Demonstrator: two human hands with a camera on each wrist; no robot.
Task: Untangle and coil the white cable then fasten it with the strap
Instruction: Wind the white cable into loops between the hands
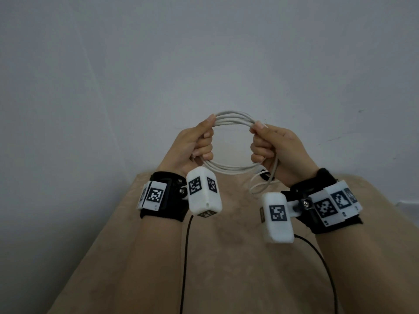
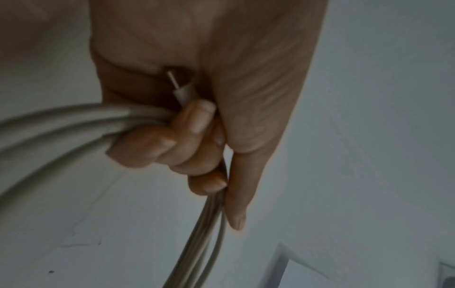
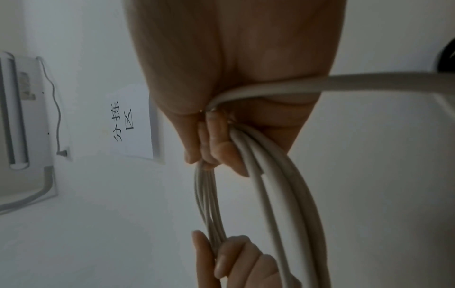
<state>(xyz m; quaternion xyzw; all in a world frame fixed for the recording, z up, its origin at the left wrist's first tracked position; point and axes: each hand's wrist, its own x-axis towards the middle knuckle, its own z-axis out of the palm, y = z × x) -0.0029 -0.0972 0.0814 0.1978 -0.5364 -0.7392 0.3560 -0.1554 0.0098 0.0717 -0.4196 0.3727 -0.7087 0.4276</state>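
The white cable (image 1: 231,120) is wound into a round coil of several loops, held up in front of the wall. My left hand (image 1: 199,141) grips the coil's left side, fingers curled round the strands. My right hand (image 1: 267,143) grips the right side the same way. A loose tail of cable (image 1: 260,184) hangs below the right hand. In the left wrist view a plug end (image 2: 183,91) pokes out inside the left fist, beside the bundled cable (image 2: 74,118). The right wrist view shows the cable strands (image 3: 265,175) running from my right fist to the left hand (image 3: 236,259). A small dark piece (image 1: 264,175), perhaps the strap, lies under the coil.
A beige table (image 1: 215,245) lies below my hands, against a pale wall (image 1: 204,64). Black wires (image 1: 186,257) run from the wrist cameras toward me. In the right wrist view a paper sign (image 3: 128,120) and a white wall unit (image 3: 22,117) hang on the wall.
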